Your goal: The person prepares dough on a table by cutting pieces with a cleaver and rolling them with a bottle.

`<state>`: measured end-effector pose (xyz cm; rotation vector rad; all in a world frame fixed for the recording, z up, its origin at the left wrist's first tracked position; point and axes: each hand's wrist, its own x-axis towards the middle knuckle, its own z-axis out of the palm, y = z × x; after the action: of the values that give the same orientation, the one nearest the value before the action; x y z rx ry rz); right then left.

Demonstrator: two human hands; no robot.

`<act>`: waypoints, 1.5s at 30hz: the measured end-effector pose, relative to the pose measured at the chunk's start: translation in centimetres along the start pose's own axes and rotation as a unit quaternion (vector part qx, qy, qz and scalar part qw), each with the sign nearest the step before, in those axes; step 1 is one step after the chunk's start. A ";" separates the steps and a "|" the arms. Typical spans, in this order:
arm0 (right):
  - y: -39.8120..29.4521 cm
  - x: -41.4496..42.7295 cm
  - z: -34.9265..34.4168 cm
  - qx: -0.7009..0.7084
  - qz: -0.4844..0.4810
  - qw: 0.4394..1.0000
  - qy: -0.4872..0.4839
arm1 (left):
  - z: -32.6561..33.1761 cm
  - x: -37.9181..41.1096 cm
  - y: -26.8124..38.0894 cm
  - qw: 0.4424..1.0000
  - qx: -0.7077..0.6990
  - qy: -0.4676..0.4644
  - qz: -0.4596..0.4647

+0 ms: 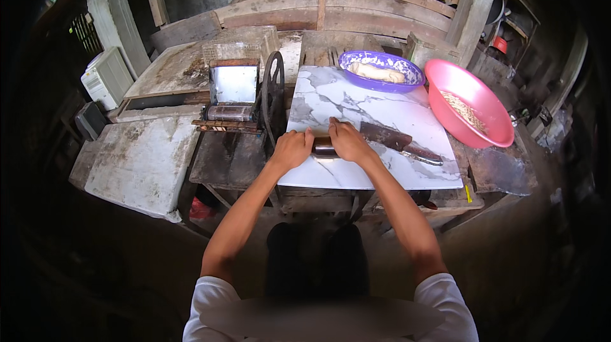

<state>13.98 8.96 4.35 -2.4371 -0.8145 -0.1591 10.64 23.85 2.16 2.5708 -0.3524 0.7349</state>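
Observation:
My left hand (292, 150) and my right hand (349, 141) grip the two ends of a dark, shiny rolling cylinder (325, 148). It lies low over a marble-patterned board (329, 93). A pale strip, perhaps dough, shows along the cylinder's near edge; most of it is hidden beneath. Just right of my right hand a cleaver (386, 136) rests flat, its handle (424, 154) pointing to the right. At the board's far edge sits a purple basin (382, 85) holding a roll of dough (376, 73), with pale residue on its walls.
Left of the board stands a hand-cranked roller machine (231, 112) with a large flywheel (273, 96). A pink basin (496, 117) with pale cut strips (464, 112) tilts at the right. Further left are a white-topped worktable (143, 165) and a white plastic container (106, 79). Wooden planks (382, 3) close off the back.

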 end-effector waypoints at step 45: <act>-1.0 3.8 0.1 0.022 0.189 0.979 -0.078 | -0.1 2.3 -2.0 0.994 0.080 -0.071 -0.009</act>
<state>16.44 11.62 5.84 -2.5336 -0.3976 0.1932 13.20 25.37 2.75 2.7822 -0.3264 0.5976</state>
